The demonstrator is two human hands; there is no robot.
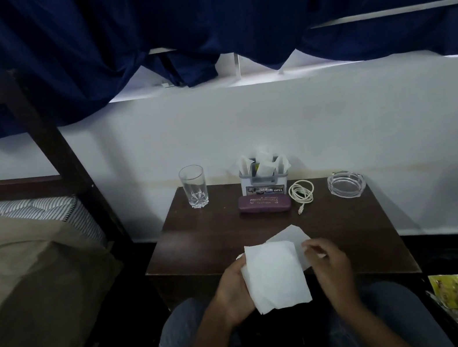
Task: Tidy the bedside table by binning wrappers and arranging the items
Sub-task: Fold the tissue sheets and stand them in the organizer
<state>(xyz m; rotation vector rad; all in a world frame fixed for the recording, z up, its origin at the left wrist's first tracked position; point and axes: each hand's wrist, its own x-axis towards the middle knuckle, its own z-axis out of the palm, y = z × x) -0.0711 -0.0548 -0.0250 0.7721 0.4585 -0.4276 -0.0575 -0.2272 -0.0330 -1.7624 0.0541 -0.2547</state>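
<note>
The left hand (232,290) gripped a white tissue (274,275) by its left edge, over the near edge of the bedside table (202,239). The right hand (329,262) pinched what looked like the tissue's right side. Beyond both hands stood a glass (193,186), a spectacle case (264,203) and an ashtray (346,184).

I am sitting in a dim bedroom. A bed (18,271) with a striped mattress and dark wooden frame stands at my left, dark blue curtains (194,20) hang over a window in the white wall, and a small dark wooden surface (202,239) beside the bed carries a drinking glass (193,186) and an ashtray (346,184).
</note>
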